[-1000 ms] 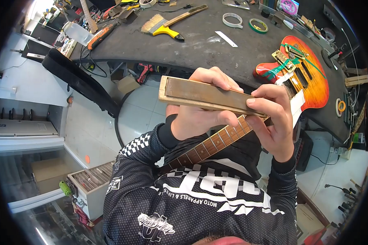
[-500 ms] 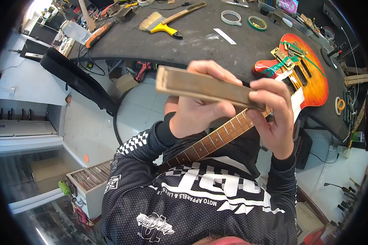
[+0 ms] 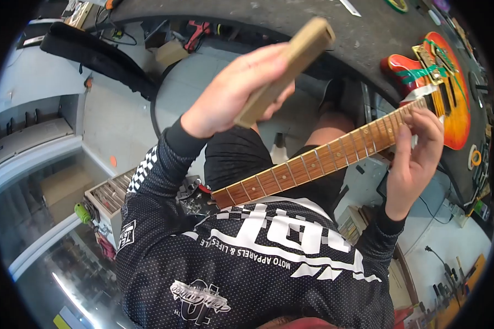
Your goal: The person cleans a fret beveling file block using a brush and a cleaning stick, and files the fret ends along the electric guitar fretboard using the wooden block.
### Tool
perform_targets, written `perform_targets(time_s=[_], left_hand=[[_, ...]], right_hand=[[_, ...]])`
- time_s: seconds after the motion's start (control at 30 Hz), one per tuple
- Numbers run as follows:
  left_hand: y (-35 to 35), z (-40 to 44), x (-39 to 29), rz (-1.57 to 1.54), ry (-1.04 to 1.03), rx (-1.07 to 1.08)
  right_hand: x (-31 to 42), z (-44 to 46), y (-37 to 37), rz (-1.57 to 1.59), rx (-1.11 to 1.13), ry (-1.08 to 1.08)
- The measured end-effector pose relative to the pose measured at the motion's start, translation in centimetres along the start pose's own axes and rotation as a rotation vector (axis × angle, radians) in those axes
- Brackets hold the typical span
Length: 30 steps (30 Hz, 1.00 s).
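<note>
My left hand (image 3: 233,90) is wrapped round a long, narrow wooden block (image 3: 299,63), held tilted in the air above my lap. An electric guitar's neck (image 3: 313,164) with a brown fretboard lies slantwise across my thighs. At the neck's upper end, near the body, my right hand (image 3: 414,170) touches the fretboard with bent fingertips, thumb and fingers a little apart. The orange-red guitar body (image 3: 455,118) rests at the workbench edge, with green tape (image 3: 422,74) and pale tape across its top and hardware.
A dark workbench (image 3: 362,49) curves along the top. On the left lies a black case (image 3: 96,60). A red power tool (image 3: 196,34) sits below the bench beside a cardboard box (image 3: 172,53). Tape rolls (image 3: 475,158) lie at the right, and a crate (image 3: 112,194) stands at lower left.
My right hand has let go of the block and moved right and down onto the fretboard. My left hand has carried the block left and turned it steeply. The view has tilted downward.
</note>
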<state>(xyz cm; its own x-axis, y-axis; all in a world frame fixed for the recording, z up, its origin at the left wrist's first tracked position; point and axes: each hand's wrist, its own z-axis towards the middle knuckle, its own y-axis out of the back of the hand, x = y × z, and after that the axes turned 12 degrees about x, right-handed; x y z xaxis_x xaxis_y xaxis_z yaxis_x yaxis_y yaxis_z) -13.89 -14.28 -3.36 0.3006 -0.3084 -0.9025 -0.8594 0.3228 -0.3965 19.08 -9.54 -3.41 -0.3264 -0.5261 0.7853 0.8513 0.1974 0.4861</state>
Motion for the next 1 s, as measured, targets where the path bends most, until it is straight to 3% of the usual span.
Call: perform_targets(time_s=[0.1,0.3,0.47,0.5,0.67,0.8,0.9,1.0], left_hand=[[-0.4,-3.3,1.9,0.025,0.125,0.018],[-2.1,-8.4,4.2,0.298,0.120,0.077],[-2.0,-9.8,5.8,0.398,0.064,0.140],[-2.2,-10.1,5.5,0.386,0.129,0.159],[-2.9,-10.2,6.8,0.340,0.057,0.172],[-3.2,-10.6,6.8,0.330,0.025,0.166],[-2.2,-12.9,6.5,0.515,0.041,0.186],[-1.7,-14.1,8.0,0.430,-0.019,0.130]], right_hand=[[-0.6,-1.6,-0.3,-0.060,-0.105,-0.084],[-0.1,-7.9,-2.4,0.140,-0.346,-0.273],[1.0,-9.9,-7.0,0.591,-0.507,-0.535],[0.2,-10.0,-7.6,0.747,-0.493,-0.524],[-0.1,-6.1,-10.6,1.087,-0.532,-0.437],[-1.6,-5.7,-11.9,0.926,-0.617,-0.422],[-1.9,-5.5,-12.4,0.818,-0.667,-0.427],[-1.0,-5.0,-12.9,0.811,-0.702,-0.458]])
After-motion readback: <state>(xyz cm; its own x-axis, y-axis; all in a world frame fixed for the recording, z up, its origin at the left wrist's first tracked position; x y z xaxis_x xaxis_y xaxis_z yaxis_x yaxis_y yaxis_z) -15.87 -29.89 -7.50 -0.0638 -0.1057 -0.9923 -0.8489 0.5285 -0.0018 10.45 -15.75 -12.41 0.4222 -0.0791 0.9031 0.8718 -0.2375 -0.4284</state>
